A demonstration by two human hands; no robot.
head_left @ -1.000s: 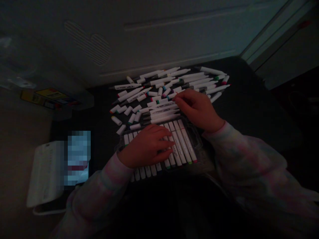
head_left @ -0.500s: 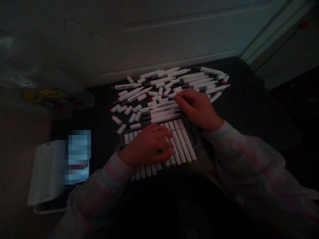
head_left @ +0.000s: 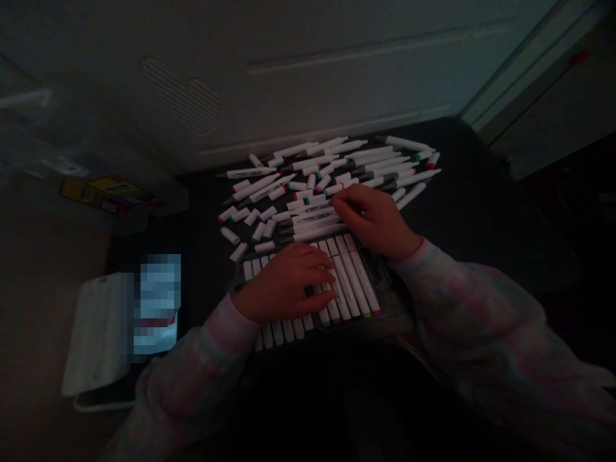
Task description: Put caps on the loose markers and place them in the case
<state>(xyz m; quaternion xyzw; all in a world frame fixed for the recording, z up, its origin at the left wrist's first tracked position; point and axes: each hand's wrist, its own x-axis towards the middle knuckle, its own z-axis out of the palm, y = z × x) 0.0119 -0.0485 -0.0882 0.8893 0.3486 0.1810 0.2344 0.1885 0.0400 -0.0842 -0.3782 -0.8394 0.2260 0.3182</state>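
Dim light; dark tabletop (head_left: 500, 218) against grey, ridged panel (head_left: 346, 38).

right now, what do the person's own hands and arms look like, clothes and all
The left hand and right hand are bare, with no gloves visible. The left sleeve and right sleeve are long, with blotchy, tie-dye-like pink and pale bluish patches; dim light hides exact shades.

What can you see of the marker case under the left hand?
The marker case looks like clear plastic, with a loop-like part at its right edge. It lies on the dark table, holding white markers side by side, some with coloured ends. The left hand covers part of its middle; contact is unclear.
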